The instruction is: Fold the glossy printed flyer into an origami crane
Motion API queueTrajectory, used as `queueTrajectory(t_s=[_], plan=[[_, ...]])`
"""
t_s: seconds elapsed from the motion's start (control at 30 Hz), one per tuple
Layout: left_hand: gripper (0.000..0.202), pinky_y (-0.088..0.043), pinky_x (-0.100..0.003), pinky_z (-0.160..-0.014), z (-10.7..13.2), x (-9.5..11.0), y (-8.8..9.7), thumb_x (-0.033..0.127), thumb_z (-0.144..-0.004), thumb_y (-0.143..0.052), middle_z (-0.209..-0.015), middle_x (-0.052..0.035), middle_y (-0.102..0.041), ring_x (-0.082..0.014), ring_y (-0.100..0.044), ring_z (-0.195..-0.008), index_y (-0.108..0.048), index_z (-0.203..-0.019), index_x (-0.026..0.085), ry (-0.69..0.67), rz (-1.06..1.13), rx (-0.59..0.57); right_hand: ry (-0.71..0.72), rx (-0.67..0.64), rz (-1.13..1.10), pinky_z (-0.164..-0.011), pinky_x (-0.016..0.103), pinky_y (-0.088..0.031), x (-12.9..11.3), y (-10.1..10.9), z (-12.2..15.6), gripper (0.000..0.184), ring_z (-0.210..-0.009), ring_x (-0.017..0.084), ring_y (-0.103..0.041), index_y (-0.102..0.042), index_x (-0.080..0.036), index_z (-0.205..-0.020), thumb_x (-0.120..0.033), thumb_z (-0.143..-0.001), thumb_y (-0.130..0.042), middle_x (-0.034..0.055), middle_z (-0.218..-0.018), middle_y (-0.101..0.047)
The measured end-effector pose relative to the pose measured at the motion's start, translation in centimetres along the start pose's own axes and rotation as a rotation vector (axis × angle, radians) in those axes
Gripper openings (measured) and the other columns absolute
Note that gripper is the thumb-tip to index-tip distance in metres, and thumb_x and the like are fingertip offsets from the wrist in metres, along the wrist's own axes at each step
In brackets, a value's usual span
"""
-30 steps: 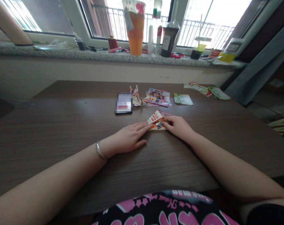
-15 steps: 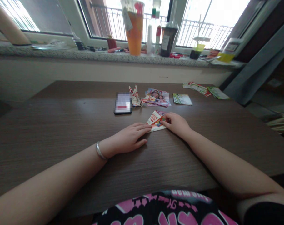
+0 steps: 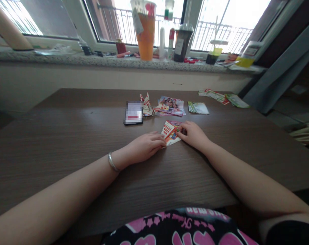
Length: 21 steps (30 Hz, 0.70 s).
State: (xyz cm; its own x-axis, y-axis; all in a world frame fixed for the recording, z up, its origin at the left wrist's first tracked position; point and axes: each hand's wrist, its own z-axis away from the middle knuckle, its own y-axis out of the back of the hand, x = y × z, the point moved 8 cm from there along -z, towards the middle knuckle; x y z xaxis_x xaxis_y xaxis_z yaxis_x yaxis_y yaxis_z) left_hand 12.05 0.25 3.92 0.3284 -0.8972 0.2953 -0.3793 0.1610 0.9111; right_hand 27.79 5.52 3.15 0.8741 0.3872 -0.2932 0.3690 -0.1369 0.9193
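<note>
Head view: the left hand (image 3: 144, 148) presses flat, extended fingers on the folded flyer (image 3: 171, 133); the right hand (image 3: 194, 134) pinches its edge.

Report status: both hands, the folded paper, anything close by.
Left hand flat, fingertips pressing folded flyer. Right hand on its right edge, grip unclear. Phone and loose leaflets lie beyond, apart.

Both hands rest on a brown table (image 3: 67, 136); the left hand (image 3: 144, 147) presses its fingertips on the near-left edge of a folded leaflet (image 3: 171, 132); the right hand (image 3: 193, 134) pinches its right corner; beyond lie a phone (image 3: 133, 112), a crumpled paper (image 3: 147, 105) and more leaflets (image 3: 171, 106).
</note>
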Motion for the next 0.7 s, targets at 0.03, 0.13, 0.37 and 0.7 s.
queueTrajectory(t_s=[0.03,0.13,0.37,0.7], plan=[[0.028,-0.043,-0.038,-0.106,0.0,-0.3,-0.2,0.019,-0.098,-0.040,-0.119,-0.0071,-0.064,-0.0181,-0.058,-0.114,-0.064,-0.112,0.018,0.017,-0.005,-0.003,0.000,0.007,-0.002,-0.072,0.030,-0.040,-0.1,0.0,0.0,0.015,-0.077,0.018,-0.052,-0.059,-0.018,-0.071,-0.028,-0.083,-0.063,0.0040,-0.078,-0.059],[0.028,-0.048,-0.035,-0.099,0.0,-0.8,-0.4,0.021,-0.097,-0.041,-0.130,-0.0083,-0.058,-0.0194,-0.057,-0.114,-0.062,-0.115,0.018,0.066,-0.032,0.021,0.010,0.029,-0.019,-0.073,0.031,-0.041,-0.3,0.0,-0.1,0.010,-0.077,0.018,-0.054,-0.062,-0.018,-0.076,-0.025,-0.083,-0.062,0.0043,-0.079,-0.062],[0.026,-0.048,-0.039,-0.095,-0.3,1.2,-0.8,0.024,-0.096,-0.044,-0.119,-0.0073,-0.064,-0.0219,-0.060,-0.104,-0.063,-0.114,0.018,0.001,-0.196,-0.020,0.038,0.063,-0.140,-0.076,0.033,-0.046,-0.6,-0.4,-0.5,0.025,-0.082,0.020,-0.060,-0.064,-0.018,-0.105,-0.020,-0.081,-0.061,0.0060,-0.092,-0.069],[0.050,-0.027,-0.043,-0.116,-0.1,-0.4,-1.3,0.046,-0.091,-0.053,-0.147,-0.0084,-0.043,-0.0244,-0.036,-0.138,-0.049,-0.134,0.021,0.112,-0.167,-0.091,0.133,-0.015,-0.033,-0.093,0.038,-0.045,-2.7,-0.4,0.6,0.024,-0.106,0.024,-0.057,-0.065,-0.020,-0.100,-0.036,-0.082,-0.060,0.0094,-0.110,-0.063]])
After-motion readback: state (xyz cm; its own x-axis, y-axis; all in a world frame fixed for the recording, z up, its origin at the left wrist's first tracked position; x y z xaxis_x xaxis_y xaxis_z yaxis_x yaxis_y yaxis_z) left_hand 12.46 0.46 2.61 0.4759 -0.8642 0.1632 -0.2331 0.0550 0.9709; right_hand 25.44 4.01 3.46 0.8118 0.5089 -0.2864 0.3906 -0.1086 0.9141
